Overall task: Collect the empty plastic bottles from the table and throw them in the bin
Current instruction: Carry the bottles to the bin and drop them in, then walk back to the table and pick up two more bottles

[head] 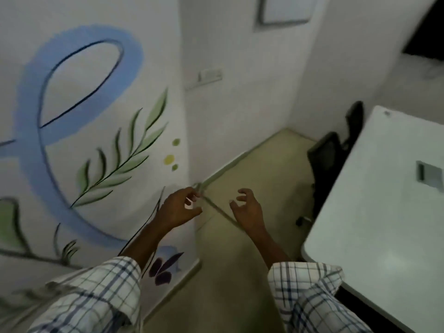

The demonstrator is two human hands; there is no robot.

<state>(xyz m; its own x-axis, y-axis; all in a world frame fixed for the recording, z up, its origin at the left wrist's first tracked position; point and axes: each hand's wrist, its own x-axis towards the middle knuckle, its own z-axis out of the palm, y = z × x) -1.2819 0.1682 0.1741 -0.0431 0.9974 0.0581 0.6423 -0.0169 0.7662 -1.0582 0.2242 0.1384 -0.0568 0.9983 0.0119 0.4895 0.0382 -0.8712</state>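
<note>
No bottle and no bin show in the head view. My left hand [179, 209] is held out over the floor near the painted wall, its fingers curled round a small white object [189, 203] too blurred to identify. My right hand [246, 209] hovers beside it over the floor, fingers loosely curled and holding nothing. The white table [389, 212] stands to the right, and the part in view carries no bottles.
A wall painted with a blue loop and green leaves [115, 159] runs along the left. A black office chair [329, 159] is tucked at the table's far left side. Beige floor [240, 272] leads ahead into a corner. The image is motion-blurred.
</note>
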